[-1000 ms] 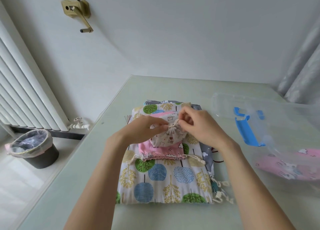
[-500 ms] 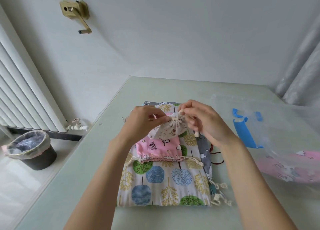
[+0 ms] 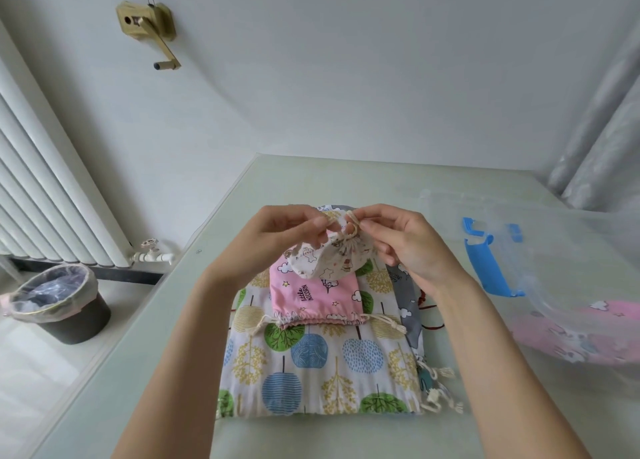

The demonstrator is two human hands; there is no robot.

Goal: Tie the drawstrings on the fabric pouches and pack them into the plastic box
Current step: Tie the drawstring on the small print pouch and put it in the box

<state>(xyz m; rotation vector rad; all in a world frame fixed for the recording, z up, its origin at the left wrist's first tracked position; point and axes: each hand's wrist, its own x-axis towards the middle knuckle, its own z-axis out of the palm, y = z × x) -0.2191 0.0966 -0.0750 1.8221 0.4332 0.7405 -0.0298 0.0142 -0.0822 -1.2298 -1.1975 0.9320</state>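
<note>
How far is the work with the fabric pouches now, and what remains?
Done: one pink patterned pouch already lies inside the clear plastic box with blue clips. In hand: the left hand and right hand hold the small cream printed pouch by its drawstring, lifted above the pile. Left: the pink unicorn pouch, the large tree-print pouch and a grey pouch beneath wait on the table.

Both hands raised, fingertips pinched together: left hand (image 3: 277,237), right hand (image 3: 401,244), forearms converging
</note>
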